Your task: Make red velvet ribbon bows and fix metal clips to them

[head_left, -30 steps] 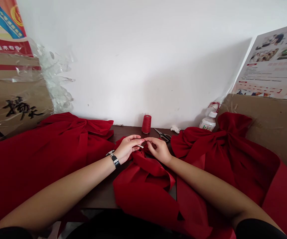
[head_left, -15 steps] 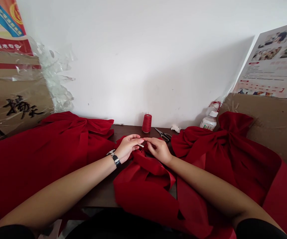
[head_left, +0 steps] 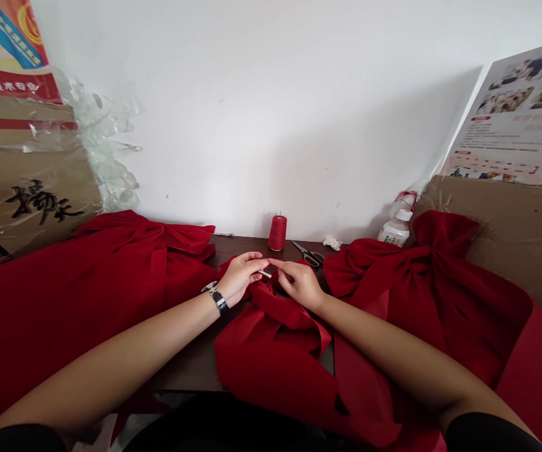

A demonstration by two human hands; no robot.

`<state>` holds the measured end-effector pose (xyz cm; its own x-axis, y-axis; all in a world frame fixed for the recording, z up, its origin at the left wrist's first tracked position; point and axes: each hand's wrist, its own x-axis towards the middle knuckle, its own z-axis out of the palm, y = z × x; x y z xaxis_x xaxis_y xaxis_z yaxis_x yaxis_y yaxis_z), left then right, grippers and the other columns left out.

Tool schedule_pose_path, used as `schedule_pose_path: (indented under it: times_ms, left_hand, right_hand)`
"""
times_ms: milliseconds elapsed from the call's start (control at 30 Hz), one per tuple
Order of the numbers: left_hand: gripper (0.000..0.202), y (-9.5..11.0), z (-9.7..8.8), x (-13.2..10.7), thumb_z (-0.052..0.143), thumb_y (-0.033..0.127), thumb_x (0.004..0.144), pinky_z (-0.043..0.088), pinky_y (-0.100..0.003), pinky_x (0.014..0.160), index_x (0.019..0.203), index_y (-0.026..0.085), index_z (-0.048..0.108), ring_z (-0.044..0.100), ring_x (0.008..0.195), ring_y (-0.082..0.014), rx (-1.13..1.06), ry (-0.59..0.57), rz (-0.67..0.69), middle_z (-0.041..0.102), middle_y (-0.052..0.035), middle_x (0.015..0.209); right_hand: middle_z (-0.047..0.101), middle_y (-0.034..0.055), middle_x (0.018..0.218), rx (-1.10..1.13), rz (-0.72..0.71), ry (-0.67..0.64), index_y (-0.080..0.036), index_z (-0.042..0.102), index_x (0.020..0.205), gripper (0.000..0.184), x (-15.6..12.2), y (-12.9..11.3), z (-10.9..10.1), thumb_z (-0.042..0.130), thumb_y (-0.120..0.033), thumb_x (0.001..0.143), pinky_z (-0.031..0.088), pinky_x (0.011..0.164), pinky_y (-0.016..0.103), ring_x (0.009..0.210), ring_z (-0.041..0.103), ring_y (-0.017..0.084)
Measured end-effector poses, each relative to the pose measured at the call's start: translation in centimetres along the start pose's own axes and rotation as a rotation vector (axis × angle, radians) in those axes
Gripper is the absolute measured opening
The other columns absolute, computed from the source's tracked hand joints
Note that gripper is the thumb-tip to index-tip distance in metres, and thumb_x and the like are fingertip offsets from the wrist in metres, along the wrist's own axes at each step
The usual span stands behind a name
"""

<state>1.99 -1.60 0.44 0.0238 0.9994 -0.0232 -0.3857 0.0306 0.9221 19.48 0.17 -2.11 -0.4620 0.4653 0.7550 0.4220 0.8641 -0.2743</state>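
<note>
A red fabric bow [head_left: 275, 339] lies on the dark table [head_left: 196, 364] in front of me. My left hand [head_left: 240, 276], with a watch at the wrist, curls its fingers over the bow's knot and pinches a small silver piece [head_left: 265, 274]. My right hand [head_left: 302, 282] rests on the knot from the other side, fingers bent, its fingertips meeting those of the left. What the silver piece is I cannot make out.
A large red bow [head_left: 87, 276] lies at the left, another [head_left: 421, 282] at the right. Against the white wall stand a red thread spool [head_left: 277, 232], scissors [head_left: 307, 254] and a white bottle [head_left: 396, 231]. Cardboard [head_left: 26, 188] leans at both sides.
Both hands stay on the knot. The fingertips have lifted slightly and drawn closer together.
</note>
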Motion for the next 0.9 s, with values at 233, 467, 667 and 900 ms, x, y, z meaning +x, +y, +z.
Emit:
schedule_pose_path:
  times_ms: [233,467,667,900]
  left_hand:
    - [0.028,0.13,-0.06,0.12,0.079,0.011,0.063,0.046,-0.016,0.050,0.081,0.014,0.058,0.054,0.050,-0.0045,-0.009,0.023,-0.008,0.064,0.0013,0.066]
    - [0.024,0.14,0.03,0.09,0.077,0.009,0.064,0.044,-0.015,0.049,0.079,0.014,0.059,0.054,0.050,-0.0040,-0.019,0.051,-0.003,0.065,0.0009,0.066]
    - [0.022,0.04,-0.03,0.15,0.075,0.007,0.065,0.045,-0.013,0.048,0.079,0.013,0.059,0.055,0.050,-0.0036,-0.034,0.069,-0.003,0.066,0.0001,0.067]
    - [0.020,-0.03,-0.07,0.25,0.074,0.006,0.065,0.045,-0.012,0.047,0.078,0.012,0.059,0.054,0.048,-0.0028,-0.044,0.088,-0.002,0.065,0.0012,0.063]
  right_hand:
    - [0.069,0.0031,0.073,-0.038,-0.005,-0.053,-0.017,0.060,0.125,0.042,-0.02,0.32,0.03,0.042,-0.014,0.087,0.045,0.060,0.022,0.055,0.056,0.012]
    - [0.064,0.0008,0.063,-0.046,0.005,-0.107,-0.016,0.057,0.130,0.047,-0.07,0.44,-0.09,0.045,-0.012,0.084,0.041,0.057,0.022,0.052,0.052,0.012]
    - [0.060,-0.0011,0.057,-0.074,0.031,-0.146,-0.014,0.057,0.131,0.054,0.07,0.30,-0.25,0.046,-0.009,0.079,0.036,0.054,0.021,0.048,0.047,0.011]
    - [0.055,-0.0051,0.053,0.011,0.123,-0.247,-0.016,0.052,0.135,0.061,0.24,0.05,-0.59,0.047,-0.008,0.075,0.033,0.053,0.017,0.045,0.041,0.008]
